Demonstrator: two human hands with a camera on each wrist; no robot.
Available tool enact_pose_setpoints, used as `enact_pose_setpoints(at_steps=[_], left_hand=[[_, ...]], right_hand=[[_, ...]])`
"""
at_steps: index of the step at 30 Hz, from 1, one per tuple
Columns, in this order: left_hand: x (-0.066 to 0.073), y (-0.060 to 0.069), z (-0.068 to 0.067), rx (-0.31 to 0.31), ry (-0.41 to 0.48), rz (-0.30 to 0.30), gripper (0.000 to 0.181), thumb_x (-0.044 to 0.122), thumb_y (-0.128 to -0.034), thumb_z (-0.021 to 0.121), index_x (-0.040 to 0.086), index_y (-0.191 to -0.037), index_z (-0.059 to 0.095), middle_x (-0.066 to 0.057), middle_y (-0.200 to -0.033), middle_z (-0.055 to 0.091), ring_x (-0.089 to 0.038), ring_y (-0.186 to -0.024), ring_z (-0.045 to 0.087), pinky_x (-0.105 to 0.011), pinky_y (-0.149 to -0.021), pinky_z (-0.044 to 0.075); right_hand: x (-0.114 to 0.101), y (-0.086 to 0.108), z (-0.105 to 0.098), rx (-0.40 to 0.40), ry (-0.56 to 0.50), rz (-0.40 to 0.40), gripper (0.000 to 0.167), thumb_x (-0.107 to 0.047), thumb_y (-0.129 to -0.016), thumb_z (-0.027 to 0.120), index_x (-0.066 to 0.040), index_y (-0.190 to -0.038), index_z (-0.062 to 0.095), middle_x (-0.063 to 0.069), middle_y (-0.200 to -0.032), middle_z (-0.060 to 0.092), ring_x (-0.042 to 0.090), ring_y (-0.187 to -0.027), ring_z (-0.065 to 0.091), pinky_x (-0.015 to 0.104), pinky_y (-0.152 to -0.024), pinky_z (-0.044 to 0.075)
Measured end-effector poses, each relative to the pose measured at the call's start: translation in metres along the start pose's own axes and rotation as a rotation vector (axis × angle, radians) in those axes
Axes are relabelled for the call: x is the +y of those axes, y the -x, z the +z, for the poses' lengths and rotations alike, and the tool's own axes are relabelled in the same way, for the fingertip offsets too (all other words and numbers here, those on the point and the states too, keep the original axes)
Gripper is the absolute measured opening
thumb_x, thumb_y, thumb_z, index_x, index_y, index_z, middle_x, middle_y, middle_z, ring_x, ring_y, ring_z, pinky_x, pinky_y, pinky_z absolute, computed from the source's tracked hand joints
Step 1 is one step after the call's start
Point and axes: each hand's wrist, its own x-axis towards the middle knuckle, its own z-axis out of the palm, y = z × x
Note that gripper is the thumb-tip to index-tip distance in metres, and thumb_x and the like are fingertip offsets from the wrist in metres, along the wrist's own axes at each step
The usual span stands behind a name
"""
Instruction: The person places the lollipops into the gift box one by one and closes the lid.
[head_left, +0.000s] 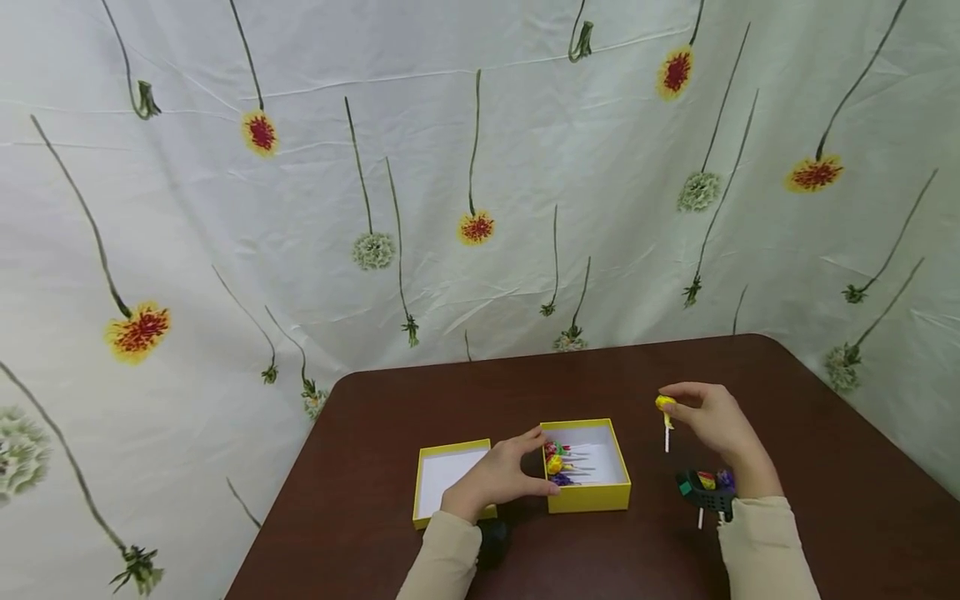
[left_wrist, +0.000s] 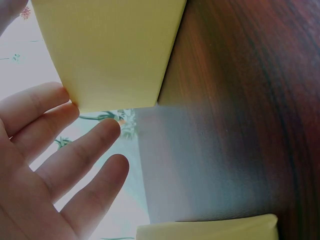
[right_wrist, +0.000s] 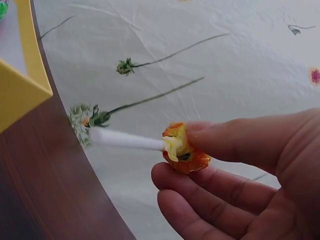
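A yellow box [head_left: 588, 498] with a white inside stands on the table, and several wrapped lollipops [head_left: 558, 464] lie along its left side. My left hand [head_left: 501, 475] holds the box's left end, thumb at the near corner and fingers at the far one. In the left wrist view, fingertips touch the corner of the yellow box [left_wrist: 110, 55], while two other fingers stay apart from it. Right of the box, my right hand [head_left: 712, 421] pinches a yellow-wrapped lollipop [head_left: 666, 404] by its head above the table. Its white stick [right_wrist: 125, 139] points away from the fingers.
The box's lid [head_left: 450, 479], white inside, lies left of the left hand. More lollipops [head_left: 707, 481] are near the right wrist, partly hidden by its black wrist strap [head_left: 705, 498]. Behind the dark wooden table [head_left: 360, 417] hangs a flowered cloth [head_left: 315, 208].
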Motion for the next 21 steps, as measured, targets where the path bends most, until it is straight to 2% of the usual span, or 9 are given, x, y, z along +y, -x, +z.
enact_pose_setpoints(at_steps=[5, 13, 16, 21], left_hand=[[0.000, -0.001, 0.001, 0.005, -0.003, 0.007, 0.087, 0.046, -0.0822, 0.081, 0.012, -0.153, 0.043, -0.004, -0.163, 0.034, -0.031, -0.150, 0.034, -0.052, -0.116, 0.037], [0.002, -0.001, -0.001, -0.002, 0.000, 0.002, 0.087, 0.045, -0.0830, 0.080, 0.012, -0.153, 0.042, -0.006, -0.164, 0.033, -0.030, -0.150, 0.034, -0.052, -0.116, 0.037], [0.003, 0.000, -0.002, -0.002, -0.004, 0.002, 0.086, 0.046, -0.0831, 0.080, 0.012, -0.153, 0.043, -0.007, -0.164, 0.033, -0.030, -0.150, 0.034, -0.052, -0.117, 0.037], [0.002, 0.001, 0.000, -0.004, -0.007, -0.002, 0.086, 0.046, -0.0835, 0.080, 0.013, -0.153, 0.043, -0.007, -0.164, 0.033, -0.030, -0.150, 0.034, -0.052, -0.117, 0.037]], right_hand=[[-0.010, -0.002, 0.008, -0.025, -0.038, -0.026, 0.032, -0.012, -0.098, 0.064, 0.002, -0.126, 0.066, 0.025, -0.121, 0.067, 0.029, -0.098, 0.067, 0.049, -0.088, 0.058], [-0.017, -0.006, 0.015, -0.059, -0.075, -0.100, 0.028, -0.008, -0.097, 0.064, 0.001, -0.124, 0.068, 0.022, -0.118, 0.069, 0.027, -0.093, 0.064, 0.029, -0.076, 0.056], [-0.019, -0.006, 0.018, -0.071, -0.089, -0.114, 0.028, -0.007, -0.098, 0.063, 0.001, -0.124, 0.069, 0.022, -0.119, 0.068, 0.029, -0.095, 0.063, 0.029, -0.074, 0.055], [-0.022, -0.006, 0.025, -0.106, -0.113, -0.122, 0.027, -0.008, -0.098, 0.062, 0.000, -0.123, 0.069, 0.023, -0.122, 0.067, 0.029, -0.096, 0.063, 0.034, -0.077, 0.055]])
